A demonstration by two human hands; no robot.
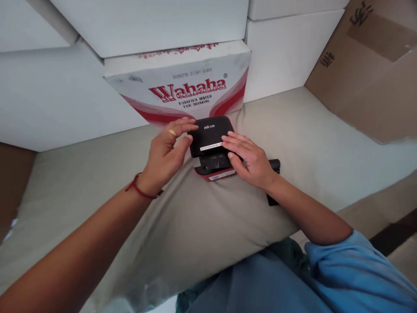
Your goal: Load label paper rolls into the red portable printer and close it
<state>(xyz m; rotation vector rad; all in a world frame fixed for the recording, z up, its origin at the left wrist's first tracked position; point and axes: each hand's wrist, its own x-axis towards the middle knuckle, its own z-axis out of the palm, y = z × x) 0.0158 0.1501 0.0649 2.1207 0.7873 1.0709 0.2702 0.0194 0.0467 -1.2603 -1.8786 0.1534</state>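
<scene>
A small boxy device [208,135] with a black lid and a red lower body sits before me, looking like a label printer. Its lid is raised at the near side, baring a dark inside and a pale label on the front. My left hand [167,150] has its thumb and fingers at the lid's left edge. On the right, my right hand [246,158] rests its fingers over the lid, with the thumb at its near right edge. Partly hidden behind my right wrist is a black object [274,164] with a rounded end.
A white and red Wahaha water carton [195,89] stands right behind the device. White boxes [280,56] are stacked around it, and a brown cardboard box [368,78] is at the right. Beige cloth [97,169] covers the surface underneath.
</scene>
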